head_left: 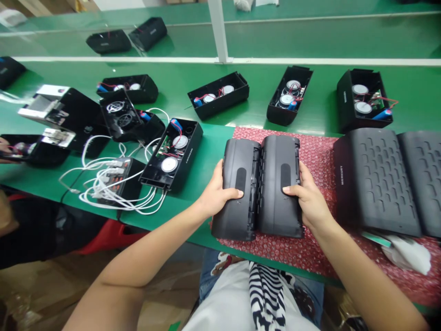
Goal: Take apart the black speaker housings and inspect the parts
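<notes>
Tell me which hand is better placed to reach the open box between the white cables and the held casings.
Likely the left hand: it is nearer the open box; the right hand sits beyond both black casings. Each grips one, though.

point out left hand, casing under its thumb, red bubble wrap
Left hand (pixel 216 195): head view, back of hand
Casing (pixel 236 216): head view, smooth upper face
Red bubble wrap (pixel 323 161): head view, bare patch

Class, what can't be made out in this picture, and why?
Head view throughout:
Left hand and right hand: some fingers hidden by the held casings.
Those casings' undersides: turned from the camera.
Rightmost grille cover: cut off by the right edge.
Lettering on the rear cases: too small.
</notes>
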The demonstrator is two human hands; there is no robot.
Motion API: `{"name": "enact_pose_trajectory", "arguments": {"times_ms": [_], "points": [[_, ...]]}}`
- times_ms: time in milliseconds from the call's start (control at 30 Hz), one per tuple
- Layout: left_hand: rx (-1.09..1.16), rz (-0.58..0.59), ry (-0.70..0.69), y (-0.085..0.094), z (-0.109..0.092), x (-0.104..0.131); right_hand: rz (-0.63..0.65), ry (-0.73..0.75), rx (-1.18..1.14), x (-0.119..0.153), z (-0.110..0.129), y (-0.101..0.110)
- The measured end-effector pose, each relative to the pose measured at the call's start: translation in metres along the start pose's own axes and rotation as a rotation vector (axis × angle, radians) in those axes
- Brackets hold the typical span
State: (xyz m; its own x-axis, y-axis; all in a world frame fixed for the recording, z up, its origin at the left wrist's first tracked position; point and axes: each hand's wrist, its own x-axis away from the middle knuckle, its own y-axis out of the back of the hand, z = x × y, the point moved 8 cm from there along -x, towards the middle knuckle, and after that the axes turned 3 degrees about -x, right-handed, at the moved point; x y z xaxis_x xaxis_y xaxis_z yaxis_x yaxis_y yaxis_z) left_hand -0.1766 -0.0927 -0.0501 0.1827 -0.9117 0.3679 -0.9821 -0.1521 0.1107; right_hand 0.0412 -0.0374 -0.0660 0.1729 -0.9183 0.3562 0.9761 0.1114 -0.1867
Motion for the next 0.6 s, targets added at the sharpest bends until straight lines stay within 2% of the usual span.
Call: {"name": "enact_pose_trajectory", "arguments": {"times_ms": [600], "points": [[0.041,-0.009,0.026,-0.0028,-0.0022,0.0021,0.021,0.004,-0.035,-0.0005,-0.0004,-0.0016]]}}
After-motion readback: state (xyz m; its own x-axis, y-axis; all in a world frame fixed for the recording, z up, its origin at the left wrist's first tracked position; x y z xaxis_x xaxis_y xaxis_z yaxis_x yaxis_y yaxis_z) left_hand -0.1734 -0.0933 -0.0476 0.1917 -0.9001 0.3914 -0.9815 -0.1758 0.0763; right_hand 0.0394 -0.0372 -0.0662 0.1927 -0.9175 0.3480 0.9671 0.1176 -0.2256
